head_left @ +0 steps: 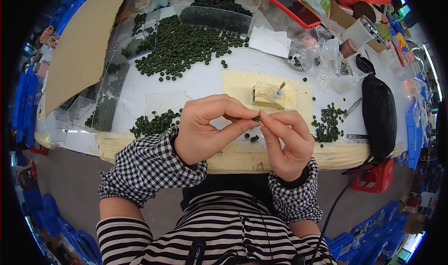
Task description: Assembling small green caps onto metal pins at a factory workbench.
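My left hand (201, 130) and my right hand (291, 146) meet fingertip to fingertip above the near part of the table. Between their thumbs and forefingers is a small dark green disc-like piece (256, 118), mostly covered by the fingers. Just beyond the fingertips stands a cream tape-wrapped block (273, 96) with a short upright peg, on a yellowish sheet (235, 80). A few loose green pieces (253, 138) lie below my hands. One small pile of them (156, 123) is beside my left wrist, another (328, 123) to the right of my right hand.
A large heap of green pieces (179, 45) spreads over the white table, near clear plastic trays (217, 18). Cardboard (84, 50) leans at left. A red-cased phone (289, 6), white paper (269, 42), tweezers (353, 107) and a black pouch (379, 115) lie further right.
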Demonstrator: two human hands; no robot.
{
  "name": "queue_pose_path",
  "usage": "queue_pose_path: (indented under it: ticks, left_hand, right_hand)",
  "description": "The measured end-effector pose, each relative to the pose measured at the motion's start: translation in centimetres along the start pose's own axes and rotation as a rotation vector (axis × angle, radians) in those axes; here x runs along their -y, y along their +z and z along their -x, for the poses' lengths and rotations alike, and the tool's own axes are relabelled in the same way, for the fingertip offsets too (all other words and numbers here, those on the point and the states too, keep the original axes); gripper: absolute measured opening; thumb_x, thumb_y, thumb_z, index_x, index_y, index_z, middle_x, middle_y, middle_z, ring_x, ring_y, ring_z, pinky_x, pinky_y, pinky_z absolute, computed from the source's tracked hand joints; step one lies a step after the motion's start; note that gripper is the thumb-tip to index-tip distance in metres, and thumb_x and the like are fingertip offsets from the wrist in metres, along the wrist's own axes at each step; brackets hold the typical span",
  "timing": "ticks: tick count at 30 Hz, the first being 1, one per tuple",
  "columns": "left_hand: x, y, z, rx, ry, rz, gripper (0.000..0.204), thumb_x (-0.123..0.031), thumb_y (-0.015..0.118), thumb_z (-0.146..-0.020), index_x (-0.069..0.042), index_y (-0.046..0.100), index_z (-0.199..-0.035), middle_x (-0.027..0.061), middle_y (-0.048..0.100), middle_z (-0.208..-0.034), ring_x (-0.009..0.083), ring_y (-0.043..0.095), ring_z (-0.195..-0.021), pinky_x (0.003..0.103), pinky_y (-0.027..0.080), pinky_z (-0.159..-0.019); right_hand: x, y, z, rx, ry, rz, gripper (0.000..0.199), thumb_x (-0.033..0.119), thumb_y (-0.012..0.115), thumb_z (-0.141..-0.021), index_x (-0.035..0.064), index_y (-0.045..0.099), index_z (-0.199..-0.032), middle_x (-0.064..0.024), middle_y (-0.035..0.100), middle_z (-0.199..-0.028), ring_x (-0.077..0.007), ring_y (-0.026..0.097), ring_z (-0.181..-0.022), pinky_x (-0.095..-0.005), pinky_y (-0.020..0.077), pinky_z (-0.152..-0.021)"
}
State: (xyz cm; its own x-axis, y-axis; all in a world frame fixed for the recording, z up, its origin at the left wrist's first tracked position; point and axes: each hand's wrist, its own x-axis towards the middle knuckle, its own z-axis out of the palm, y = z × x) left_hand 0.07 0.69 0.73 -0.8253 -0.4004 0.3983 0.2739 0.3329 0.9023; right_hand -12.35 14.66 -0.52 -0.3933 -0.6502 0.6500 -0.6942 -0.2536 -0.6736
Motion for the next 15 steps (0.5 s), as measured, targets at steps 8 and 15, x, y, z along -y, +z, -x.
queue_pose_path:
  ticks: [8, 15]
  left_hand:
    - [0.13, 0.01, -0.11, -0.005, 0.060, -0.041, 0.021, 0.009, 0.070, -0.075, 0.002, 0.067, -0.094, 0.0125, 0.068, -0.085, 0.0170, 0.066, -0.079, 0.026, 0.051, -0.071]
    - [0.23, 0.02, -0.16, -0.004, 0.077, -0.049, 0.019, 0.009, 0.070, -0.074, 0.001, 0.068, -0.091, 0.0125, 0.068, -0.084, 0.0174, 0.066, -0.077, 0.026, 0.051, -0.069]
  right_hand:
    - [-0.12, 0.03, -0.05, 0.000, -0.019, 0.003, 0.037, -0.010, 0.069, -0.070, 0.0036, 0.070, -0.105, -0.0062, 0.061, -0.085, -0.0176, 0.057, -0.071, -0.0259, 0.0458, -0.061]
    - [-0.12, 0.04, 0.00, 0.002, -0.013, 0.002, 0.037, -0.010, 0.069, -0.070, 0.0034, 0.070, -0.105, -0.0063, 0.061, -0.085, -0.0176, 0.057, -0.072, -0.0261, 0.0456, -0.062]
